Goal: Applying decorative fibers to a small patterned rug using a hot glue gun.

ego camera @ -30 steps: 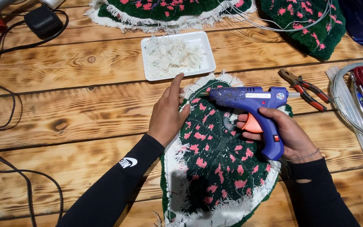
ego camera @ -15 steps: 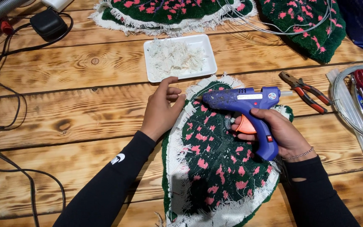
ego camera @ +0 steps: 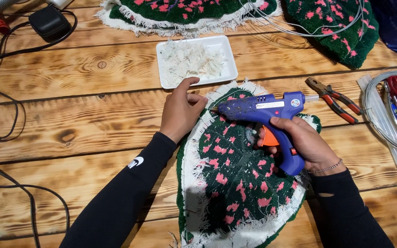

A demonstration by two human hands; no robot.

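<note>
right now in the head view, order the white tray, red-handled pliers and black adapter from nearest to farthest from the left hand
1. white tray, just above the left hand
2. black adapter, far up left
3. red-handled pliers, off right past the glue gun

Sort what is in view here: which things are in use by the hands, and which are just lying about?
In use:
right hand gripping the blue glue gun
left hand resting on the green and pink tufted piece
white tray of fibres, just beyond the left hand

Lying about:
pliers
coiled wire
black cables
</note>
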